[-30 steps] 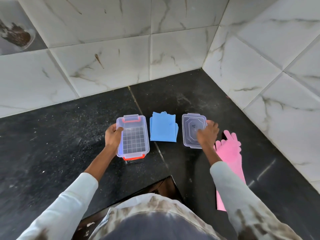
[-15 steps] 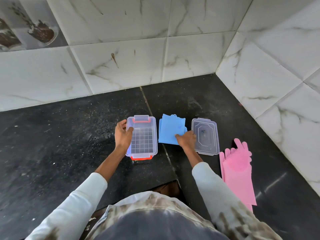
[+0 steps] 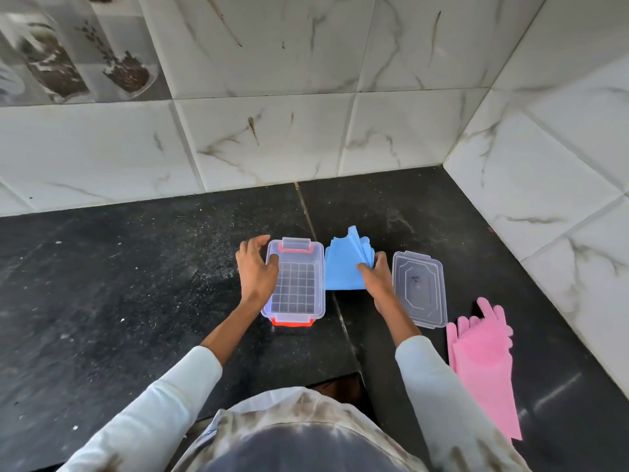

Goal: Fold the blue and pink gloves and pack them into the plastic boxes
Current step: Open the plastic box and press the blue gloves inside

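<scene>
A clear plastic box with orange clips stands uncovered on the black counter. My left hand rests against its left wall, fingers spread. Right of the box lies the folded blue glove; my right hand pinches its right edge and lifts that side, so the layers fan up. The box's clear lid lies flat further right. The pink gloves lie stretched out at the counter's right, fingers pointing away from me.
Marble-patterned tiled walls close the counter at the back and on the right, meeting in a corner. A seam runs through the black counter between box and blue glove. The counter's front edge lies near my body.
My right hand left the lid, crossed left to the blue glove, gripped its right edge and raised it. My left hand's grip on the box loosened, fingers opening. The camera tilted upward.
</scene>
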